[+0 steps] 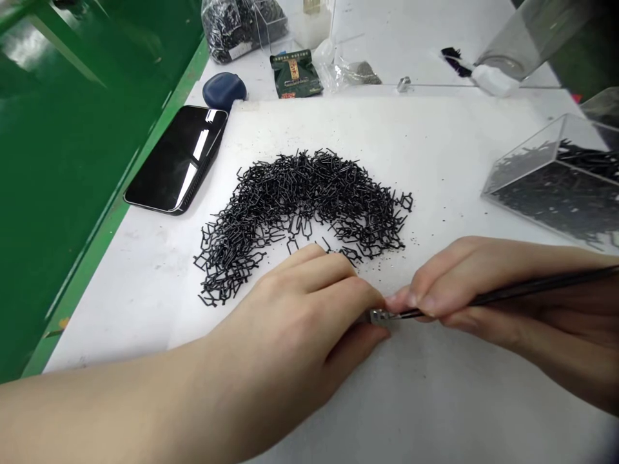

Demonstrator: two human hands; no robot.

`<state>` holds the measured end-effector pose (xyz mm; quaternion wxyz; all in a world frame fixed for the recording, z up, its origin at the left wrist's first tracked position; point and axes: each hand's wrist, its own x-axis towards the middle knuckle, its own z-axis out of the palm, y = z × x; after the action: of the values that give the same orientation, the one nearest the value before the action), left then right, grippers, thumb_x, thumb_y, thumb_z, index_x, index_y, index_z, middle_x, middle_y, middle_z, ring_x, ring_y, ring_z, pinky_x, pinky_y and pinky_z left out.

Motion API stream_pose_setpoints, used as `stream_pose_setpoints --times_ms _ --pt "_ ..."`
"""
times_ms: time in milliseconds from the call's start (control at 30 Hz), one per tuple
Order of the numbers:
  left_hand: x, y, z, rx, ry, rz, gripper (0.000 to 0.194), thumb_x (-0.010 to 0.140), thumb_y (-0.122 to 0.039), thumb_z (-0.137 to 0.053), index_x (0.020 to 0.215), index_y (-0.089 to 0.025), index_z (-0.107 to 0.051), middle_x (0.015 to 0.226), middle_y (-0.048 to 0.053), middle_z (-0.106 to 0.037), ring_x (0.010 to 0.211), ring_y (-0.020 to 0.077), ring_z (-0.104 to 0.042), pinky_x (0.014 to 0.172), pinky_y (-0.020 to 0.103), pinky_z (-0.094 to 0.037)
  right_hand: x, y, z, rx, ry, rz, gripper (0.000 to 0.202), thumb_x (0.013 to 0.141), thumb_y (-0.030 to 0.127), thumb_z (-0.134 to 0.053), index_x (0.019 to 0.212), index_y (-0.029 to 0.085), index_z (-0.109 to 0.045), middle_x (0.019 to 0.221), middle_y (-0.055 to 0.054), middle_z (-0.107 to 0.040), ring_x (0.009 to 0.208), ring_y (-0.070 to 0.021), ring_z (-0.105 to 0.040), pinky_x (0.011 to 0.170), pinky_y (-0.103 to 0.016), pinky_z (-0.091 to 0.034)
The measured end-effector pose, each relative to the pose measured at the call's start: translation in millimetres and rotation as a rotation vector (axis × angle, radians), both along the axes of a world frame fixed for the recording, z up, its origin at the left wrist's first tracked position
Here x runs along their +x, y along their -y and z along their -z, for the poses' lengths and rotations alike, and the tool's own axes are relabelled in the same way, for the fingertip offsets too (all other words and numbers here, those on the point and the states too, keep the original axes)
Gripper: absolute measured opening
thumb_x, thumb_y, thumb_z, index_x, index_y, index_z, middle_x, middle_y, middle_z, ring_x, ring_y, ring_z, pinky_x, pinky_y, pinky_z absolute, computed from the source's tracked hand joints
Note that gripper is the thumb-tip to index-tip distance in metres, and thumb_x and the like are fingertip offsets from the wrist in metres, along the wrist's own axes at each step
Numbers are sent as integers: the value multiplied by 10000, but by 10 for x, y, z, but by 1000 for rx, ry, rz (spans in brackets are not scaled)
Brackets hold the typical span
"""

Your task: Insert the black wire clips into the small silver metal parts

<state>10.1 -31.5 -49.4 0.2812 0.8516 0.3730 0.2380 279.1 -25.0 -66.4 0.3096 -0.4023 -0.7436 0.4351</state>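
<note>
Silvery, the small piece [378,316] pinched in your left hand [302,316] seems light, stiff, best edge-held, your right hand [464,283] gripping slim black tweezers [546,284].

We logged a bare left hand [297,328] with rounded knuckles [305,314], its wrist [213,357] and forearm [120,399] uncovered. We tagged the right hand [478,277] bare as well, its fingers [447,274] slender and tapering.

Left hand [309,303]: pinches a small metallic piece [378,316] between thumb and fingers. Right hand [469,283]: grips slim black tweezers [541,285], tip at that piece. White worktop [449,380]: bears a curved heap of black forked pins [300,187]. Smartphone [176,158]: lies screen up, near a dark-blue rounded case [224,90]. Clear box [536,196]: stands at right, holding black parts.
</note>
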Motion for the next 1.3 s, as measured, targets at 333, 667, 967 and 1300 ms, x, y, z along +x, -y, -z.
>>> stream_pose_setpoints --times_ms 333,667,967,1300 --pt "3 -24 10 6 4 7 104 1026 -149 -727 1002 -102 -817 903 39 -715 859 181 -638 831 298 -543 -17 -87 -37 -61 -71 -106 212 972 265 -763 1112 417 -813 1113 50 -830 998 -188 -813 852 -227 -692" --pt "-14 -15 8 8 3 5 117 1029 -155 -720 1003 -98 -819 900 44 -715 848 188 -637 825 310 -543 8 -107 -10 19 -17 -145 230 998 254 -732 1150 416 -789 1116 67 -829 1022 -147 -815 960 -138 -639" --pt "-1 -25 26 8 -1 1 114 1032 -156 -721 1005 -104 -819 913 38 -713 850 182 -636 847 301 -542 -10 -86 -16 34 -5 -124 207 998 266 -737 1131 415 -793 1107 64 -830 1000 -151 -824 950 -131 -647" --pt "-19 -7 17 0 9 23 113 1033 -164 -724 1004 -104 -816 909 37 -713 852 181 -638 836 302 -542 -6 -86 -40 46 7 -88 197 1004 290 -727 1115 439 -794 1079 57 -831 962 -182 -829 878 -182 -692"
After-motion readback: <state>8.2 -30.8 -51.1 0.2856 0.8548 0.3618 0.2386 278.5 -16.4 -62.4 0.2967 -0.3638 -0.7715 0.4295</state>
